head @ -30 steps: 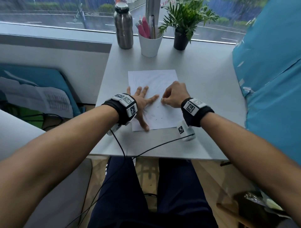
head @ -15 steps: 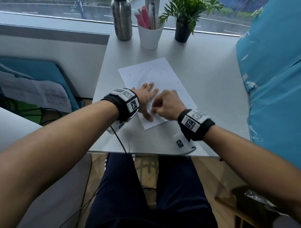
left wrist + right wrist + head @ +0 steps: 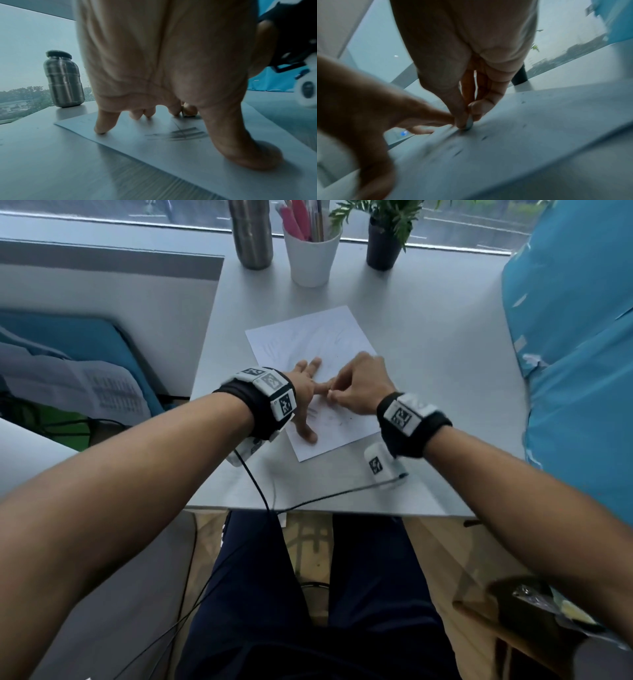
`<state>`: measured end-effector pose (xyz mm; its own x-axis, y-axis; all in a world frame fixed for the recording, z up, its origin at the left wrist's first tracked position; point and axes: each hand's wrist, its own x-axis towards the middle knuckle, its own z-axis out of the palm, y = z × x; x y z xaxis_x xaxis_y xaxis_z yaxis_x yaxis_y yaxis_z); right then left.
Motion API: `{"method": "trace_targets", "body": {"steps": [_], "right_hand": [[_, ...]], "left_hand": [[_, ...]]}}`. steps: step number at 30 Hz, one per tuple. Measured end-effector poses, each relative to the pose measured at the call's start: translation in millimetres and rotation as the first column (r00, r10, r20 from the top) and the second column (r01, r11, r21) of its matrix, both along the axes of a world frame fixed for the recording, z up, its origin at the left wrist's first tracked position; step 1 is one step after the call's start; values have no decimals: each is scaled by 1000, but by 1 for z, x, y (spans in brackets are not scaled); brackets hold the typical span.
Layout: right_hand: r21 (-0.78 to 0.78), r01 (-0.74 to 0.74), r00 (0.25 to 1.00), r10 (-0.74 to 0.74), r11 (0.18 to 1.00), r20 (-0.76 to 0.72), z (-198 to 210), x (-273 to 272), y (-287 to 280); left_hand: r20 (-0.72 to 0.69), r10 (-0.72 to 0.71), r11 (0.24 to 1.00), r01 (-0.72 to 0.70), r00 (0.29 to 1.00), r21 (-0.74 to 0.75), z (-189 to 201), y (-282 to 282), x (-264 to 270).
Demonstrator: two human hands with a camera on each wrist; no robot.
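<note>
My left hand [image 3: 303,388] spread flat, fingers straight, pressed down the pencil-marked sheet [image 3: 308,337] beneath both hands, my right hand [image 3: 359,386] pinched a small grey block [image 3: 469,123] against it, just beside the left fingertips

readable text: none | my paper [image 3: 301,337]: pencil strokes only | wristbands [image 3: 267,392]: square codes | sheet at left [image 3: 106,395]: blurred

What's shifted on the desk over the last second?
The paper has turned counterclockwise on the table under the left hand. Otherwise as before: the left hand presses it flat, the fingers of the right hand pinch a small grey block against the paper, and the bottle, cup and plant stand at the window.
</note>
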<state>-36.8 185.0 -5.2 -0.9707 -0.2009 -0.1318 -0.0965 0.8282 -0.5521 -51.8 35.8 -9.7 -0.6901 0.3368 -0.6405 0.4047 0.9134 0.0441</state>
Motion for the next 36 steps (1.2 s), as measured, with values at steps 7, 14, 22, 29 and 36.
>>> {"method": "trace_targets", "body": {"steps": [7, 14, 22, 29, 36], "right_hand": [[13, 22, 1000, -22, 1000, 14, 2, 2, 8], [15, -107, 993, 106, 994, 56, -4, 27, -6], [23, -175, 982, 173, 984, 77, -1, 42, -7], [57, -64, 998, 64, 996, 7, 0, 26, -1], [39, 35, 999, -34, 999, -36, 5, 6, 12]], "left_hand": [[4, 1, 999, -1, 1000, -50, 7, 3, 1], [-9, -2, 999, 2, 1000, -53, 8, 2, 4], [-19, -15, 997, 13, 1000, -79, 13, 3, 7], [-15, -21, 995, 20, 1000, -94, 15, 4, 6], [-1, -17, 996, 16, 1000, -89, 15, 6, 5]]}}
